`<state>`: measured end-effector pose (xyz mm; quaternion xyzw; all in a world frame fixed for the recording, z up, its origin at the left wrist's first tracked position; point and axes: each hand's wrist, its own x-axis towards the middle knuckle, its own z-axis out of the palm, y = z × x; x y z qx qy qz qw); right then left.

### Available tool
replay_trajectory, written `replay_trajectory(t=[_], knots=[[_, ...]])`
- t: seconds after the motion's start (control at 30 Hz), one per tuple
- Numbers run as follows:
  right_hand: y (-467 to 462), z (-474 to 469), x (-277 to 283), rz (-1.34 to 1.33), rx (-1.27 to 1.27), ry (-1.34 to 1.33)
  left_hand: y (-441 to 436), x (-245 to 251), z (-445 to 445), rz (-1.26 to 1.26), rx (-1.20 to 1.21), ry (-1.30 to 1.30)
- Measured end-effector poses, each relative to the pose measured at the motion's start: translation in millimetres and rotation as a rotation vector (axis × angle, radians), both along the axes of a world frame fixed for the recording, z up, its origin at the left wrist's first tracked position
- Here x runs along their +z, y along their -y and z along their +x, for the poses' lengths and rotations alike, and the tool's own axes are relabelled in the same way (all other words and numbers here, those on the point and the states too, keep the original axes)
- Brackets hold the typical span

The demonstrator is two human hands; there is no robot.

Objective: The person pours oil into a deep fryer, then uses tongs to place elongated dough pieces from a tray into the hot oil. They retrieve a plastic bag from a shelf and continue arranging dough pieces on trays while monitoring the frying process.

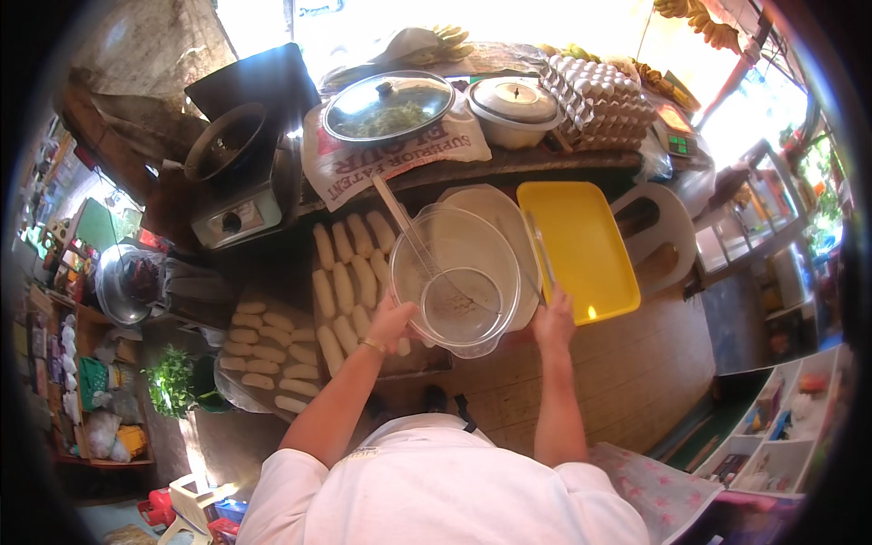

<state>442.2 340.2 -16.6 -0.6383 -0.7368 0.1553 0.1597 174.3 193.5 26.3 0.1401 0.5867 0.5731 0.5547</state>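
Observation:
My left hand (395, 321) grips the near left rim of a clear plastic bowl (470, 231). A slotted metal turner (422, 252) leans inside the bowl, its handle sticking out over the far left rim. In my right hand (556, 319) is a slim metal utensil (540, 246), apparently tongs, between the bowl and a yellow plastic tray (586, 252). Beneath the bowl, a pale plate or basin (487, 197) is partly hidden. Left of the bowl, pale uncooked-looking rolls (345, 286) lie in rows on a tray, partly covered by my left forearm. More rolls (269, 340) lie farther left.
A glass-lidded pan (388, 109) rests on a printed flour sack (409, 160). Beside it stand a lidded pot (514, 109) and stacked egg trays (599, 102). At left, a wok (228, 143) sits on a gas stove (242, 218). A white plastic chair (664, 238) stands at right.

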Motion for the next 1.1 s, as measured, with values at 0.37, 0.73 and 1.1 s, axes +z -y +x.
replay_trajectory(t=[0.37,0.73,1.1], knots=[[35,92,17,0.186,-0.143,-0.179,-106,-92,13,-0.01,-0.05,-0.133],[43,97,14,0.223,-0.208,-0.444,-119,-78,7,-0.197,-0.037,-0.27],[31,61,45,0.183,-0.119,-0.545,-163,-21,-52,-0.245,-0.555,-2.18]])
